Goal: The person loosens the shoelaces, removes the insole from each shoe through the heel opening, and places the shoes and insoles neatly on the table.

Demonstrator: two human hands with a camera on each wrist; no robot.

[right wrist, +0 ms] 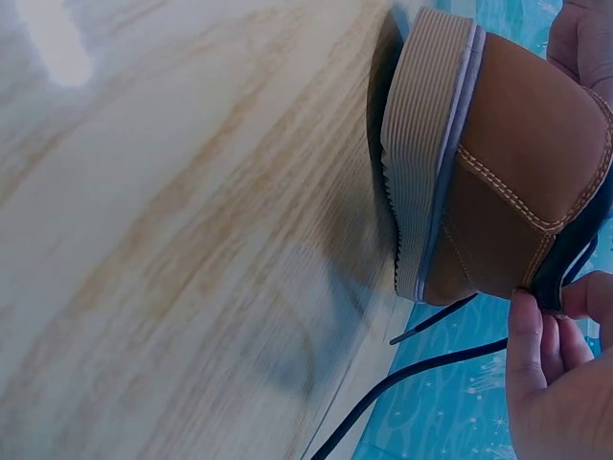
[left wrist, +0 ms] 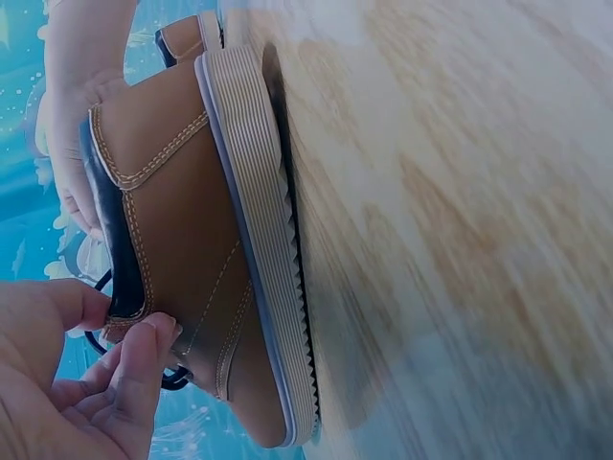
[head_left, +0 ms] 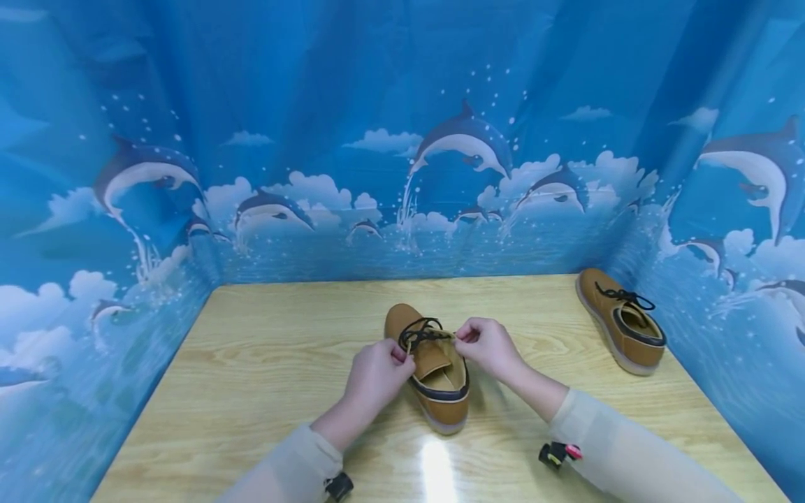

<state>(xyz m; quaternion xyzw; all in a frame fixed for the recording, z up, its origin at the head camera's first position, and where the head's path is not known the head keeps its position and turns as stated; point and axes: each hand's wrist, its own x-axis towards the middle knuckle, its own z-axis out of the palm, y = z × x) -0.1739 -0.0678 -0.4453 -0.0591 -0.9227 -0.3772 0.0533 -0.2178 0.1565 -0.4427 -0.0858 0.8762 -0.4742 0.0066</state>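
A brown lace-up shoe (head_left: 445, 411) stands on its sole in the middle of the table, its heel toward me. My left hand (head_left: 376, 374) pinches the left edge of its opening between thumb and fingers. On the opposite side, my right hand (head_left: 493, 348) pinches the right edge the same way. Between the two hands lie the tongue (head_left: 432, 358) and the black laces (head_left: 428, 334), which look tied loosely across the front. In the right wrist view a lace (right wrist: 402, 372) hangs past the fingertips. The left wrist view shows the shoe's stitched side (left wrist: 182, 211).
A matching brown shoe (head_left: 640, 355) with tied black laces stands at the far right of the wooden table (head_left: 270, 363), beside the curtain. A blue dolphin-print curtain (head_left: 314, 112) borders the table at the back and both sides.
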